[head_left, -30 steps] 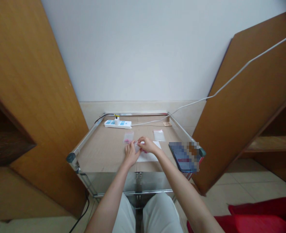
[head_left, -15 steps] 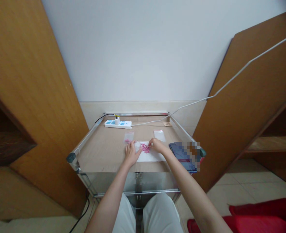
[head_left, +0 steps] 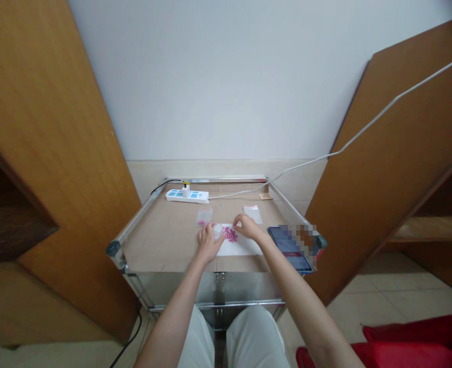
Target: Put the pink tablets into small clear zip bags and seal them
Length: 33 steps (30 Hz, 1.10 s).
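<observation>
Open tabletop (head_left: 160,243) separates left hand (head_left: 208,242) from left rim (head_left: 137,219).

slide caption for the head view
Left hand holding a translucent item beside pink pieces on paper, right hand close by.

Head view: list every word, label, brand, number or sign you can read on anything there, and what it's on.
No text can be read in this view.
Tablet-like device: screen partly pixelated, nothing legible.
Small tan piece at the back right: faint dark marks, too small to read.
Power strip: blue patches, no legible lettering.
White sheet: no writing visible on the part that shows.
</observation>
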Available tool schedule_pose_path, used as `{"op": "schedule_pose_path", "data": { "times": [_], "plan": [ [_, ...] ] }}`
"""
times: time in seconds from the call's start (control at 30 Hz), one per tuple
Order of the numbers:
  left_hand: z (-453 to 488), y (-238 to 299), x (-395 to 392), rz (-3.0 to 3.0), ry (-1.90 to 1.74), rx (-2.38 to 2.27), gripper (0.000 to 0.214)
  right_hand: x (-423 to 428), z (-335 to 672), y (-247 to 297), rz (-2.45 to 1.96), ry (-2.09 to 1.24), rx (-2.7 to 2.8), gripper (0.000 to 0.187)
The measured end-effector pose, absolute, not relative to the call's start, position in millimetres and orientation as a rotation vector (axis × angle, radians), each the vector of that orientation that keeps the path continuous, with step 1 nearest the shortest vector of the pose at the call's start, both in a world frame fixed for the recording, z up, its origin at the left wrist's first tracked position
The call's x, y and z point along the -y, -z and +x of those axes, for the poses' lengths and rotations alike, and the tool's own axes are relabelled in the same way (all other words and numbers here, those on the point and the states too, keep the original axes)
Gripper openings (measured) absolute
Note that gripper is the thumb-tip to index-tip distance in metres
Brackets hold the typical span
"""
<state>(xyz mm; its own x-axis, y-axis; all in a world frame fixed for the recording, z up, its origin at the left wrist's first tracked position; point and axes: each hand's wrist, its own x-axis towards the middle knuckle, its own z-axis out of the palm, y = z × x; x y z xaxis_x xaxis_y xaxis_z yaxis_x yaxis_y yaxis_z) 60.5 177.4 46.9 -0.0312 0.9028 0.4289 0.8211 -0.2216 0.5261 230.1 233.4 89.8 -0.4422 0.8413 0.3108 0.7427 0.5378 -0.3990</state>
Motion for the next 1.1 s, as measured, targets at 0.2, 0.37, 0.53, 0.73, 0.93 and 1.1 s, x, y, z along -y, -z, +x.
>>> {"op": "schedule_pose_path", "data": {
  "times": [0.2, 0.37, 0.53, 0.73, 0.93, 1.1],
  "plan": [
    [61, -44, -180, 2.109, -1.121, -1.866, 0.045, -221, 206, -113, -1.000, -0.356, 2.217, 0.007],
    [61, -39, -183, 2.113, -1.087, -1.882, 0.047, -215, 189, -107, -0.976, -0.415, 2.272, 0.008],
    [61, -42, -181, 2.112, -1.072, -1.878, 0.047, -215, 188, -104, -0.954, -0.479, 2.278, 0.015],
    [62, -49, -175, 2.090, -1.078, -1.886, 0.045, -219, 211, -107, -1.059, -0.378, 2.178, 0.016],
    [61, -49, -176, 2.089, -1.102, -1.858, 0.046, -224, 233, -85, -1.384, -0.279, 2.326, 0.013],
    [61, -49, -176, 2.073, -1.078, -1.880, 0.047, -224, 234, -69, -1.518, -0.319, 2.387, 0.013]
  ]
}}
